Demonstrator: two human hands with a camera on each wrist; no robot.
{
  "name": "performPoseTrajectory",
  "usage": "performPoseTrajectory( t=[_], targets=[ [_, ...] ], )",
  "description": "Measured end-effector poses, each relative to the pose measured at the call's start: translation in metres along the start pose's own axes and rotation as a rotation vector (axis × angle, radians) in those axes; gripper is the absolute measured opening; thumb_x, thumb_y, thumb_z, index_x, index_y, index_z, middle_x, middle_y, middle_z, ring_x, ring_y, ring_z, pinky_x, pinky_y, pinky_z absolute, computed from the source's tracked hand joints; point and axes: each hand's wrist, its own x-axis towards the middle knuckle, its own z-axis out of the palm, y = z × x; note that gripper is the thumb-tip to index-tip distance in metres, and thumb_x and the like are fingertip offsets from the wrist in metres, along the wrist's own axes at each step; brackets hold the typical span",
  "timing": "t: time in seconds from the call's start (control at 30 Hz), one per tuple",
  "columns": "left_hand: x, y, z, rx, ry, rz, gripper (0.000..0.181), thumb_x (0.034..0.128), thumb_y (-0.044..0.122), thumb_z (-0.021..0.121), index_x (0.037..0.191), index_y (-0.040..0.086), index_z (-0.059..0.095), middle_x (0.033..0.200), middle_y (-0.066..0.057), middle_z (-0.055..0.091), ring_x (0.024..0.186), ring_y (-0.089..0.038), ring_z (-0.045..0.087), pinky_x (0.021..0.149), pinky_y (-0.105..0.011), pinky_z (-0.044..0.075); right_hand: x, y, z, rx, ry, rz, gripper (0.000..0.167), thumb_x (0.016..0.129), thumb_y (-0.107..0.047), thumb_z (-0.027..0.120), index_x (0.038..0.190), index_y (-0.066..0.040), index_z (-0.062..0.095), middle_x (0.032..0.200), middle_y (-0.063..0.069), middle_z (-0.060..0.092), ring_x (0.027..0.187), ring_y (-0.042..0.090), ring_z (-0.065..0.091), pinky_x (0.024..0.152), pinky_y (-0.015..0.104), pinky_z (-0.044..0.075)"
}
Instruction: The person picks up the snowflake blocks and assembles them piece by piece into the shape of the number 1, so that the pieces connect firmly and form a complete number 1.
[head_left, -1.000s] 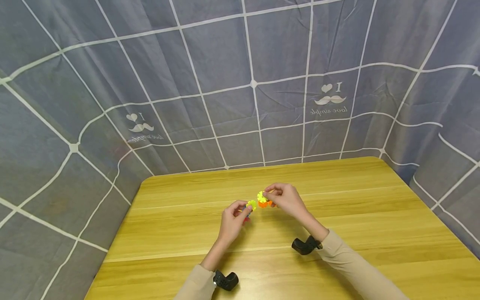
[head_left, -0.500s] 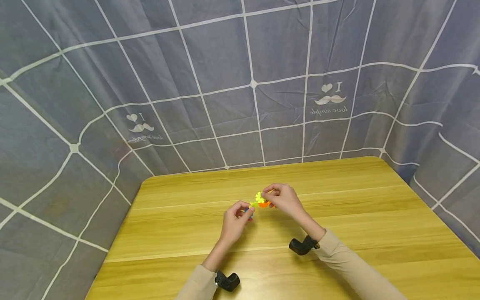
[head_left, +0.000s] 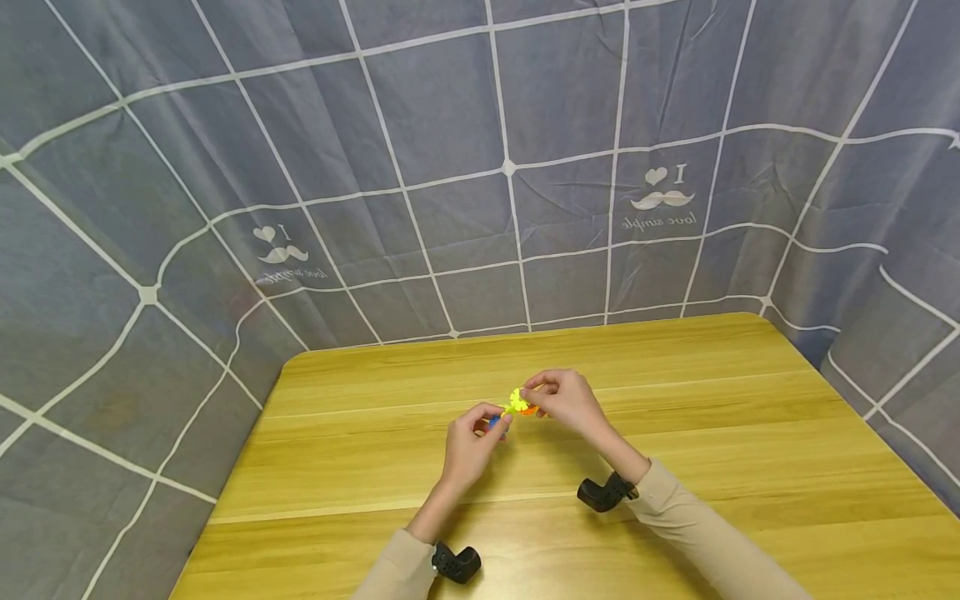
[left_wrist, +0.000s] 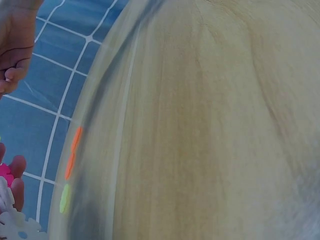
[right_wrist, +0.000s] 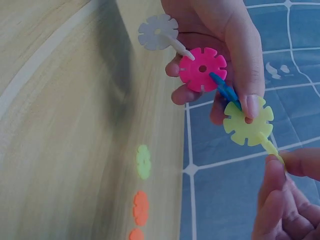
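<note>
Low over the table, my left hand pinches a yellow-green slotted disc between thumb and fingers. In the right wrist view, a blue disc, a pink disc and white discs run on from it in a linked chain beside the left fingers. Another yellow disc is pinched by my right hand; seen edge-on in the right wrist view, it meets the left hand's disc at the rim. Whether their slots interlock, I cannot tell.
Two orange discs and a yellow-green disc lie in a row on the wooden table, near its edge in the left wrist view. A grey curtain with white lines hangs behind the table and at its sides.
The two yellow discs were apart and now meet between the hands. The left hand has moved slightly right, and its disc has turned from facing the head camera to a narrower side view.
</note>
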Motion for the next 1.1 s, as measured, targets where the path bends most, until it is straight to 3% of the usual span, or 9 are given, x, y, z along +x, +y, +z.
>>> performPoseTrajectory(
  t=[0.1,0.23,0.47,0.8,1.1],
  targets=[
    [-0.001,0.000,0.002,0.031,0.043,0.039,0.011,0.0892,0.008,0.067,0.088,-0.003,0.069,0.079,-0.021,0.070,0.070,-0.039,0.064,0.051,-0.012,0.044,0.000,0.000,0.002,0.011,0.012,-0.008,0.019,0.086,-0.018,0.071,0.096,-0.002,0.072,0.075,0.014,0.072,0.062,0.026,0.068,0.053,0.026,0.050],
    [-0.002,0.000,0.004,0.062,0.099,0.098,0.009,0.0871,0.006,0.069,0.082,-0.002,0.069,0.075,-0.019,0.071,0.067,-0.030,0.065,0.055,-0.014,0.048,-0.001,0.000,0.003,0.028,0.029,-0.044,0.015,0.084,-0.014,0.072,0.090,0.000,0.072,0.073,0.009,0.072,0.063,0.028,0.068,0.053,0.029,0.053],
    [0.005,-0.039,0.013,0.110,0.147,0.186,0.011,0.0856,0.018,0.073,0.078,0.010,0.071,0.073,-0.006,0.072,0.064,-0.008,0.063,0.055,-0.018,0.052,-0.004,-0.002,0.000,0.033,0.031,-0.063,0.014,0.084,-0.012,0.071,0.088,0.001,0.071,0.072,0.009,0.071,0.059,0.022,0.067,0.049,0.025,0.049],
    [0.007,-0.043,0.016,0.156,0.161,0.213,0.012,0.0845,0.021,0.074,0.077,0.011,0.071,0.071,-0.003,0.071,0.062,-0.004,0.060,0.049,-0.018,0.047,-0.007,0.007,0.002,0.119,0.037,-0.022,0.013,0.086,-0.007,0.069,0.088,0.006,0.069,0.071,0.012,0.070,0.055,0.018,0.064,0.048,0.020,0.047],
    [0.009,-0.040,0.017,0.149,0.147,0.184,0.014,0.0863,0.023,0.072,0.078,0.012,0.070,0.071,-0.006,0.071,0.063,-0.005,0.061,0.048,-0.017,0.046,-0.007,0.008,0.003,0.167,0.050,-0.029,0.015,0.086,-0.007,0.069,0.090,0.007,0.069,0.073,0.014,0.071,0.055,0.016,0.064,0.055,0.033,0.057]
  ],
)
